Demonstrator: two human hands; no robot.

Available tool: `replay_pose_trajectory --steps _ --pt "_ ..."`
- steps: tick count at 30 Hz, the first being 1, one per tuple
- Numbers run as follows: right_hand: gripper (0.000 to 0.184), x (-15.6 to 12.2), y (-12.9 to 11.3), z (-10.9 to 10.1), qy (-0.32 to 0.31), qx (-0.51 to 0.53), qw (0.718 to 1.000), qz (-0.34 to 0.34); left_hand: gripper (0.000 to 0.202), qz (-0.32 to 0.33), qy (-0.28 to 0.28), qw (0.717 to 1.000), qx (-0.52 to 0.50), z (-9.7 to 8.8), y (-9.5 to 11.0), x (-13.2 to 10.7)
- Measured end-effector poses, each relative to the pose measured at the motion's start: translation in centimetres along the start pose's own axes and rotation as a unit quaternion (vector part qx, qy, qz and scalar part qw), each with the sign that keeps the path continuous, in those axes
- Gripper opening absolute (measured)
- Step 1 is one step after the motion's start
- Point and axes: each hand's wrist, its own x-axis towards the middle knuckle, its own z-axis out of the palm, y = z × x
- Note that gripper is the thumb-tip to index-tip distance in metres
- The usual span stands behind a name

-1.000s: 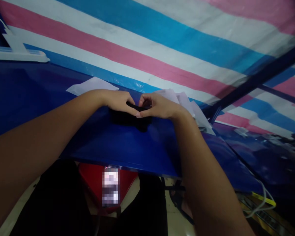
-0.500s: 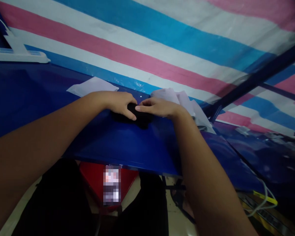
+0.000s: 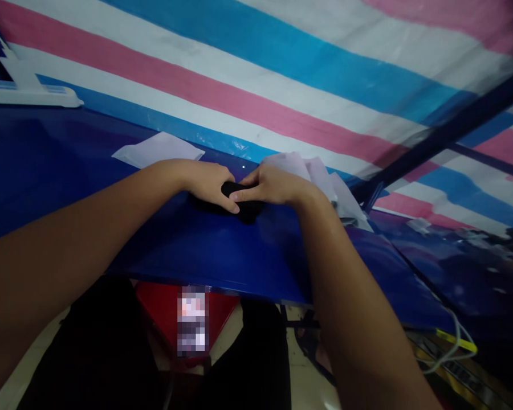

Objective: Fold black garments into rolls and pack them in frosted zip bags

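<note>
A dark, soft-looking black bundle (image 3: 250, 212), perhaps folded cloth, lies on the blue table (image 3: 222, 256). From its left side my left hand (image 3: 211, 183) grips it, thumb on the near side and fingers over the far side. My right hand (image 3: 271, 185) closes on the bundle from the right, its thumb tip close to the left thumb. Much of the bundle is hidden under both hands, and its exact kind cannot be made out. Behind my left wrist rests a flat white pouch (image 3: 160, 149). Several whitish pouches (image 3: 297, 165) lie just beyond my right hand.
A white stand with a flat base (image 3: 29, 95) occupies the far left. Striped plastic sheeting (image 3: 256, 102) hangs behind the table, with a dark slanted bar (image 3: 444, 134) at right. Below the front edge is a red stool (image 3: 162, 319); a pale cable (image 3: 457, 341) hangs at right.
My right hand has shifted slightly left and its fingers have closed further onto the black bundle. The left hand stays nearly in place; the view has moved a little.
</note>
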Motion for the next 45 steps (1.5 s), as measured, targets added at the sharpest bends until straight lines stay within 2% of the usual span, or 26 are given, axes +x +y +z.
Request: replay_pose_trajectory --steps 7,14,20,25,28,31,35,40,43,45 --pt "0.051 0.2 0.8 -0.2 -0.014 -0.003 1.0 -0.016 0.066 0.022 -0.002 1.0 0.021 0.1 0.2 -0.2" --pt "0.05 -0.1 1.9 -0.8 -0.038 0.07 0.997 0.012 0.065 0.025 0.032 0.998 0.038 0.3 0.7 -0.2" --pt "0.044 0.0 1.2 -0.6 -0.031 0.035 0.999 0.006 0.069 0.035 0.036 0.998 0.035 0.5 0.8 -0.1" --pt "0.043 -0.1 0.5 -0.6 -0.033 0.004 0.999 -0.025 0.068 0.033 0.023 0.999 0.036 0.4 1.2 -0.2" --pt "0.046 -0.1 0.6 -0.5 -0.024 0.016 1.0 -0.009 0.067 0.024 0.018 0.999 0.04 0.3 1.2 -0.2" --pt "0.052 0.1 1.1 -0.4 -0.035 0.059 0.998 0.013 0.063 0.02 0.051 0.997 0.05 0.2 1.1 -0.1" --pt "0.053 0.5 1.6 -0.3 -0.05 0.067 0.996 -0.015 0.061 0.041 0.1 0.992 0.071 0.4 0.8 -0.1" --pt "0.046 0.1 0.6 -0.2 0.014 0.013 0.999 -0.032 0.063 0.028 0.124 0.989 0.079 0.4 0.6 0.0" --pt "0.046 -0.2 -0.4 0.0 0.073 -0.038 0.996 -0.04 0.064 -0.005 0.107 0.993 0.052 0.0 0.5 -0.1" --pt "0.048 -0.3 -0.9 0.3 0.11 -0.069 0.989 -0.068 0.064 -0.014 0.093 0.995 0.032 -0.4 0.2 -0.3"
